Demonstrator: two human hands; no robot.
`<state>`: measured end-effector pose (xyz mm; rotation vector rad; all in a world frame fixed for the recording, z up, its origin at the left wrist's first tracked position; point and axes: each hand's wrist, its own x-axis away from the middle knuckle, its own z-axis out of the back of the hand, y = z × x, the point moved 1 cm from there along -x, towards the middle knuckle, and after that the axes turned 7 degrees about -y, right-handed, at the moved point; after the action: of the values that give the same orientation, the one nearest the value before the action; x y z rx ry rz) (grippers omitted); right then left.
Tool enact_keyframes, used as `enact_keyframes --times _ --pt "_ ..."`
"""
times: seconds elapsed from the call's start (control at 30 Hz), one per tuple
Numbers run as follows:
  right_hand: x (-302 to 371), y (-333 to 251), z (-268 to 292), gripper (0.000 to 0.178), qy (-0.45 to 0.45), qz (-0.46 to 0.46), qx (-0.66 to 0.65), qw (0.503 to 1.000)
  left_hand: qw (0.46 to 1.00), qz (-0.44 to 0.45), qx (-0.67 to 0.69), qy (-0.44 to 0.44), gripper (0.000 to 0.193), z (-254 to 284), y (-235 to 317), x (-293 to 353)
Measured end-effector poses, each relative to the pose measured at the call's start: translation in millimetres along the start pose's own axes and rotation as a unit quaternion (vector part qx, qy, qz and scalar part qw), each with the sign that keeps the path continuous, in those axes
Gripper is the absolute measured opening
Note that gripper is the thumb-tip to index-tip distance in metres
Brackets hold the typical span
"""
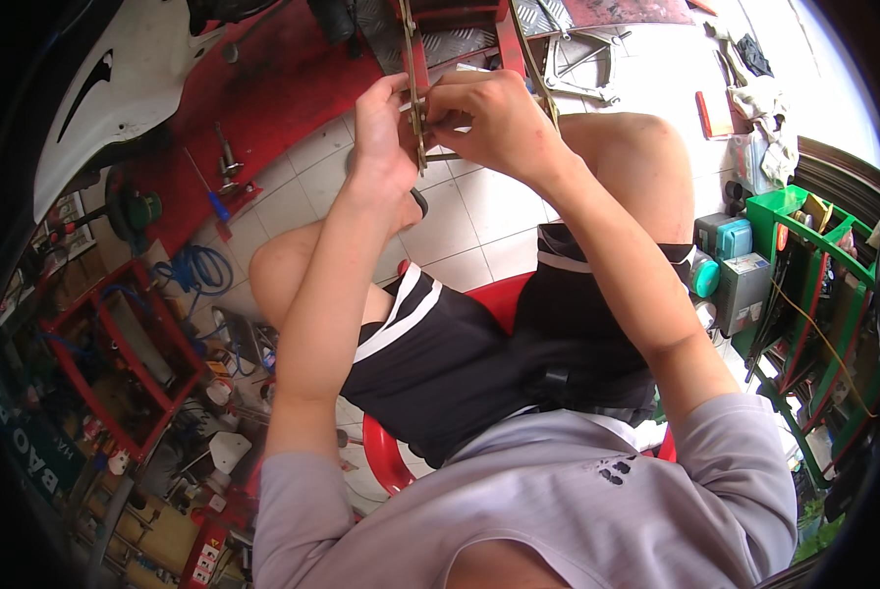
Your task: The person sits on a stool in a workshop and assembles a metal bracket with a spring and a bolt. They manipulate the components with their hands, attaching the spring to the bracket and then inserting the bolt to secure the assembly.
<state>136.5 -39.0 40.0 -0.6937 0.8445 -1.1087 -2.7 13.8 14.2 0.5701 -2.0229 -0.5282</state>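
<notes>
- By the left hand (383,142), the left rail of the brassy frame (410,49) appears to be held, fingers against its side.
- The right hand (494,123) is closed to a narrow pinch at the same rail; whether a small part is held cannot be told.
- The frame is held ahead of the knees; it is judged to be metal, stiff, fairly light and hardly fragile.
- It is best gripped by both rails; slipping might be caused by any oil.
- Beyond, a red mat (293,59) and a white bracket (582,69) are seen.
</notes>
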Motion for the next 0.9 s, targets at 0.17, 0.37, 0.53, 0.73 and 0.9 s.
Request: enact_keyframes --times 0.17,0.37,0.53,0.73,0.9 --pt "-1 -5 3 0.016 -0.015 -0.027 0.035 0.999 1.0 -0.01 -0.002 0.002 0.05 0 -1 0" --pt "-1 -1 2 0.015 0.01 -0.001 0.006 1.0 1.0 -0.004 -0.018 0.007 0.051 -7 3 7" --pt "-1 0 3 0.017 0.004 -0.001 0.01 1.0 1.0 -0.005 -0.022 -0.001 0.052 -9 4 9" --pt "-1 -3 6 0.017 0.001 -0.008 0.002 1.0 1.0 -0.008 -0.016 -0.002 0.045 -5 2 6" --pt "-2 -4 6 0.016 -0.005 -0.02 0.017 1.0 1.0 -0.009 0.01 0.013 0.031 1 -1 0"
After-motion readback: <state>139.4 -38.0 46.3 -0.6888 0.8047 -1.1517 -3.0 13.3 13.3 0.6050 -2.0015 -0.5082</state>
